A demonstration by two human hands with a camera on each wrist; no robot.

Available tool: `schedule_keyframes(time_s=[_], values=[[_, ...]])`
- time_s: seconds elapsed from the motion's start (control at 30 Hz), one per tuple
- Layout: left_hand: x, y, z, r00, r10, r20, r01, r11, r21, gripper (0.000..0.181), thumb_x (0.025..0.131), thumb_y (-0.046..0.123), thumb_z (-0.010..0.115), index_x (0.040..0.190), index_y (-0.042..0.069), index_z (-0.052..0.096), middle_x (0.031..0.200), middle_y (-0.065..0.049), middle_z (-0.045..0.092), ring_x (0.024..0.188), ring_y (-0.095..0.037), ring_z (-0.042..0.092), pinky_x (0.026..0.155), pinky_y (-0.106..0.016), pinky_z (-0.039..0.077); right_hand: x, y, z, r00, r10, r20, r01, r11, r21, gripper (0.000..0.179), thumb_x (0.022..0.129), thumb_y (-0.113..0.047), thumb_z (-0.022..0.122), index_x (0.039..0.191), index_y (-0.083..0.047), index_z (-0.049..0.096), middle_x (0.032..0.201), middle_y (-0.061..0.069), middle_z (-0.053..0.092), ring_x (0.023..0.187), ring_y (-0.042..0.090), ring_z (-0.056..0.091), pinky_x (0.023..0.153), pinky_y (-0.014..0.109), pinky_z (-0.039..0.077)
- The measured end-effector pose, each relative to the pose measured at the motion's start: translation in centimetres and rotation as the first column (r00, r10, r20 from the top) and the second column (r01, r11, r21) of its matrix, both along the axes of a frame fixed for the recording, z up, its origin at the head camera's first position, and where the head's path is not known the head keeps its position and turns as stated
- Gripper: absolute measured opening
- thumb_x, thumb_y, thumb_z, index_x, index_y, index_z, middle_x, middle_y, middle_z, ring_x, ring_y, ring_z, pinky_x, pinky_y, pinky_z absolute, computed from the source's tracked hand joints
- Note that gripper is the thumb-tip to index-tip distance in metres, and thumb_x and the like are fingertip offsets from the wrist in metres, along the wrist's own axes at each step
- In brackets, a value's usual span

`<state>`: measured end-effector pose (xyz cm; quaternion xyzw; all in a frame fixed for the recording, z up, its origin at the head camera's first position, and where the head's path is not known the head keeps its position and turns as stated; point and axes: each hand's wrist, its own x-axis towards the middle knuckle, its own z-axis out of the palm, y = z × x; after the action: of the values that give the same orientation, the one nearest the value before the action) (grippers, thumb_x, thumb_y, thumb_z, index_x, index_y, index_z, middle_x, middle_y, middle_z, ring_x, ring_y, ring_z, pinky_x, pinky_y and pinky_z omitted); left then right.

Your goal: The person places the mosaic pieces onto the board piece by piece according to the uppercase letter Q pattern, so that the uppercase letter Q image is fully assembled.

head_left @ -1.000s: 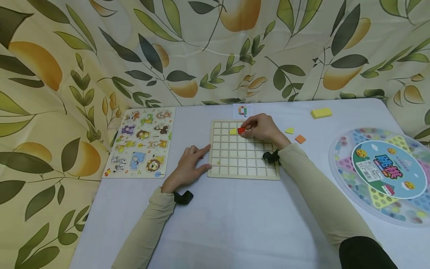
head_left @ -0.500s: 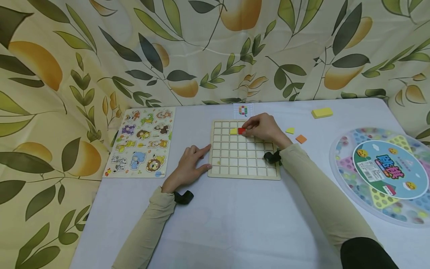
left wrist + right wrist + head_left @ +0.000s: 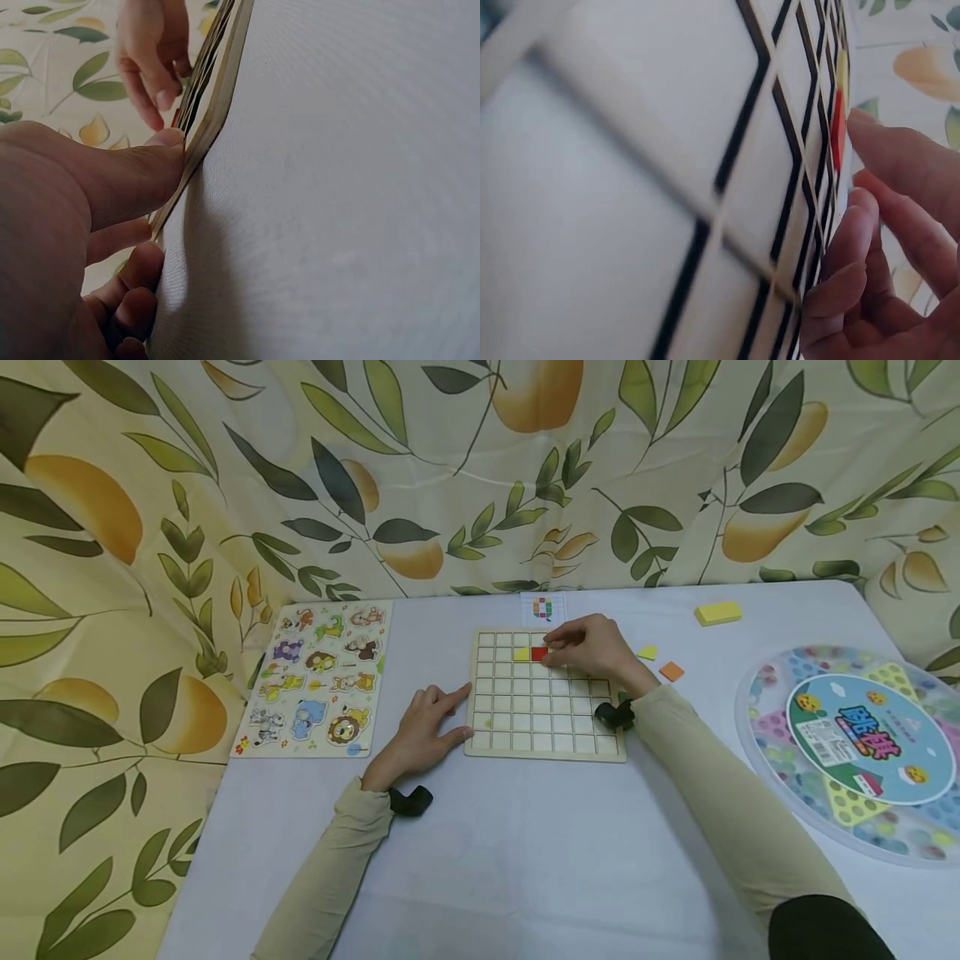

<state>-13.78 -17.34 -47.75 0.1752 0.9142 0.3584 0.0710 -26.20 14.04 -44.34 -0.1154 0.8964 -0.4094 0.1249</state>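
Observation:
A wooden grid board (image 3: 542,710) lies on the white table. In its upper part a yellow triangle piece (image 3: 521,654) and a red square piece (image 3: 539,654) sit side by side in neighbouring cells. My left hand (image 3: 422,727) steadies the board's left edge, thumb and index finger stretched out against it; in the left wrist view the thumb (image 3: 142,176) presses on the rim. Just right of the red square hovers my right hand (image 3: 592,647), its fingertips beside the piece and nothing between them. The right wrist view shows that thumb tip (image 3: 862,118) close to the red square (image 3: 838,131).
Right of the board lie a yellow triangle (image 3: 647,652), an orange square (image 3: 671,671) and a yellow block (image 3: 717,612). A small pattern card (image 3: 542,607) is behind the board. An animal puzzle board (image 3: 307,681) is at left, a round game box (image 3: 862,743) at right.
My right hand has let go of the red square and drawn slightly right, so more of the piece shows in its cell. The left hand has stayed at the board's edge.

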Motion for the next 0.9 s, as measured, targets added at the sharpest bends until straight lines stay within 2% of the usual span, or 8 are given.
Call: schedule_keyframes(time_s=[0.17,0.33,0.47,0.67,0.9], values=[[0.0,0.1,0.0,1.000,-0.005,-0.007,0.005,1.000,-0.007,0.070,0.099,0.023,0.075,0.161,0.009,0.045,0.103,-0.009,0.049,0.092,-0.020,0.033,0.082,-0.032,0.028,0.1,2.4,0.9,1.000,-0.027,-0.016,0.028,0.998,0.049,0.032,0.093,-0.025,0.083,0.120,-0.008,0.080,0.108,0.012,0.078,0.092,0.020,0.065,0.085,0.035,0.046],[0.0,0.1,0.0,1.000,-0.009,-0.004,0.008,1.000,-0.019,0.071,0.099,0.024,0.075,0.162,0.010,0.045,0.104,-0.009,0.049,0.092,-0.021,0.034,0.082,-0.033,0.028,0.2,5.2,2.0,0.997,-0.074,0.034,0.070,0.992,0.108,0.034,0.097,-0.028,0.079,0.125,-0.009,0.078,0.116,0.014,0.075,0.098,0.025,0.060,0.084,0.038,0.045],[0.0,0.0,0.0,1.000,-0.015,-0.015,0.014,1.000,-0.028,0.071,0.100,0.024,0.075,0.162,0.009,0.045,0.104,-0.009,0.049,0.092,-0.021,0.034,0.081,-0.032,0.028,0.4,7.5,2.6,0.996,-0.077,0.049,0.068,0.985,0.159,0.038,0.099,-0.030,0.077,0.128,-0.007,0.076,0.122,0.018,0.073,0.103,0.028,0.059,0.085,0.038,0.045],[0.1,0.0,0.1,1.000,-0.014,-0.027,0.013,1.000,-0.019,0.070,0.100,0.023,0.075,0.161,0.008,0.045,0.104,-0.010,0.049,0.092,-0.021,0.034,0.081,-0.032,0.028,0.5,10.5,2.5,0.996,-0.081,0.039,0.071,0.976,0.207,0.039,0.097,-0.025,0.078,0.128,-0.002,0.075,0.127,0.024,0.072,0.105,0.031,0.061,0.080,0.034,0.048],[0.2,0.2,0.1,1.000,-0.004,-0.005,0.004,1.000,-0.016,0.071,0.099,0.024,0.076,0.162,0.010,0.045,0.104,-0.010,0.049,0.092,-0.021,0.034,0.082,-0.033,0.028,0.7,12.2,1.9,0.987,-0.120,0.109,0.090,0.965,0.246,0.042,0.097,-0.021,0.078,0.134,0.000,0.071,0.136,0.028,0.066,0.114,0.037,0.055,0.089,0.041,0.046]])
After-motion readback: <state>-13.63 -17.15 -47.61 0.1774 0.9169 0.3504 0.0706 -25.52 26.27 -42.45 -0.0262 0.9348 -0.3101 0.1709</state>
